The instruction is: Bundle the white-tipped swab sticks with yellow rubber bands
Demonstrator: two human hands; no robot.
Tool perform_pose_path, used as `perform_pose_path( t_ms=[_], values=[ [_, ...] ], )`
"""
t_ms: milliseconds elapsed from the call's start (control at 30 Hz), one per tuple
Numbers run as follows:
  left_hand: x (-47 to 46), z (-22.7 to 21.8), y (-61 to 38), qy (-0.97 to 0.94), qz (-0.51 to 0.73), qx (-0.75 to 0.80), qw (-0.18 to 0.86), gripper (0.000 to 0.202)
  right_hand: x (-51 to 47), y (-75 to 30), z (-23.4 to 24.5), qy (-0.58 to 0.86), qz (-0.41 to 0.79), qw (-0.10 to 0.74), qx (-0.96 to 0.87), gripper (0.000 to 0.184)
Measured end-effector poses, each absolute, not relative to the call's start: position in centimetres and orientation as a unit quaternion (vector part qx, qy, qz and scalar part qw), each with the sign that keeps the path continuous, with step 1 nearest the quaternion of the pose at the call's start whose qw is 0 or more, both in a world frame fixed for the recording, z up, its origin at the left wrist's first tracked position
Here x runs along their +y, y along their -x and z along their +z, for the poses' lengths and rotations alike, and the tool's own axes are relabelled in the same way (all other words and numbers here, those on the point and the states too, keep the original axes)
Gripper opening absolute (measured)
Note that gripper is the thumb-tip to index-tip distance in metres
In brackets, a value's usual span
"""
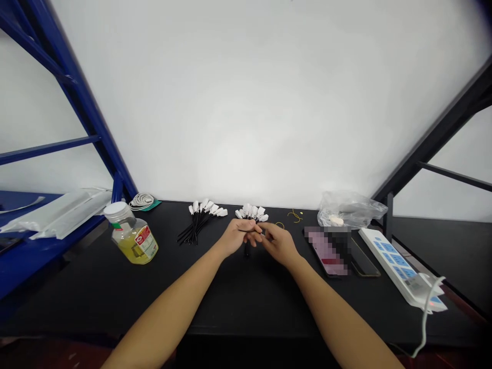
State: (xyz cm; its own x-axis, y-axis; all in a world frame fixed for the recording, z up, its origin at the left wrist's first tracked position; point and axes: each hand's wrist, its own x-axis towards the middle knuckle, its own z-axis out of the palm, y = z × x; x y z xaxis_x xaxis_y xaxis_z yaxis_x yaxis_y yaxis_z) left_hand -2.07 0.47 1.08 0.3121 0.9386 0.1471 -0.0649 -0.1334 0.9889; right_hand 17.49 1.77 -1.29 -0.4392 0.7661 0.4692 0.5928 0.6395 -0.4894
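Observation:
My left hand [239, 234] is closed round a bundle of black cables with white tips [252, 212]; the white ends fan out above my fingers and a black end sticks out below. My right hand [280, 242] meets the left one at the bundle, fingers curled against it; what they pinch is hidden. A second bundle of black cables with white tips [201, 217] lies on the black table [238, 292] to the left of my hands. Yellow rubber bands [294, 216] lie just beyond my right hand.
A jar of yellow liquid with a white lid [132, 236] stands at the left, a coiled white cable [141, 201] behind it. At the right lie a phone [330, 251], a clear plastic bag [348, 207] and a white power strip [400, 266]. Blue shelving [49, 225] flanks the left.

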Motion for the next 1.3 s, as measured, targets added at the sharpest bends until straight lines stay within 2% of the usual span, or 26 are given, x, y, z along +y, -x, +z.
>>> perform_pose_path(
  t_ms=[33, 100, 133, 267, 367, 467, 567, 833, 933, 1000, 1100, 1200, 1300],
  values=[
    [0.5, 0.8, 1.8, -0.610, 0.443, 0.369, 0.545, 0.056, 1.6, -17.3, -1.3, 0.389, 0.136, 0.330, -0.849, 0.023],
    [0.8, 0.5, 2.2, -0.641, 0.432, 0.406, 0.488, 0.058, 1.8, -17.2, -1.6, 0.379, 0.144, 0.324, -0.855, 0.023],
    [1.1, 0.5, 2.8, -0.657, 0.433, 0.444, 0.428, 0.056, 2.0, -17.2, -1.7, 0.387, 0.143, 0.330, -0.849, 0.024],
    [2.7, 0.9, 7.7, -0.674, 0.376, 0.631, 0.078, 0.035, 3.4, -18.1, -2.3, 0.453, 0.157, 0.379, -0.792, 0.023],
    [3.7, 0.7, 11.6, -0.643, 0.227, 0.731, 0.024, 0.032, 4.1, -18.7, -2.6, 0.482, 0.191, 0.415, -0.748, 0.015],
    [4.3, -0.1, 13.7, -0.606, 0.112, 0.782, 0.090, 0.034, 4.2, -18.9, -2.7, 0.488, 0.211, 0.429, -0.730, 0.016],
    [4.5, -0.3, 13.8, -0.594, 0.103, 0.790, 0.109, 0.030, 4.0, -18.7, -2.5, 0.477, 0.207, 0.419, -0.744, 0.024],
    [4.0, 0.6, 13.6, -0.584, 0.222, 0.779, 0.056, 0.030, 3.8, -18.6, -2.2, 0.457, 0.184, 0.407, -0.769, 0.025],
    [4.2, 0.9, 13.3, -0.568, 0.349, 0.741, 0.081, 0.034, 3.9, -18.6, -2.3, 0.448, 0.157, 0.416, -0.776, 0.023],
    [4.2, 1.2, 12.2, -0.549, 0.464, 0.677, 0.160, 0.030, 3.8, -18.5, -2.3, 0.435, 0.139, 0.433, -0.777, 0.021],
    [3.5, 1.8, 9.5, -0.517, 0.565, 0.537, 0.354, 0.015, 3.3, -18.4, -2.0, 0.416, 0.110, 0.455, -0.780, 0.023],
    [1.9, 2.5, 6.5, -0.513, 0.561, 0.377, 0.529, 0.026, 2.6, -18.2, -1.5, 0.378, 0.076, 0.447, -0.807, 0.028],
    [0.5, 2.5, 4.2, -0.532, 0.508, 0.280, 0.616, 0.036, 2.1, -18.0, -1.5, 0.311, 0.059, 0.446, -0.837, 0.033]
  ],
)
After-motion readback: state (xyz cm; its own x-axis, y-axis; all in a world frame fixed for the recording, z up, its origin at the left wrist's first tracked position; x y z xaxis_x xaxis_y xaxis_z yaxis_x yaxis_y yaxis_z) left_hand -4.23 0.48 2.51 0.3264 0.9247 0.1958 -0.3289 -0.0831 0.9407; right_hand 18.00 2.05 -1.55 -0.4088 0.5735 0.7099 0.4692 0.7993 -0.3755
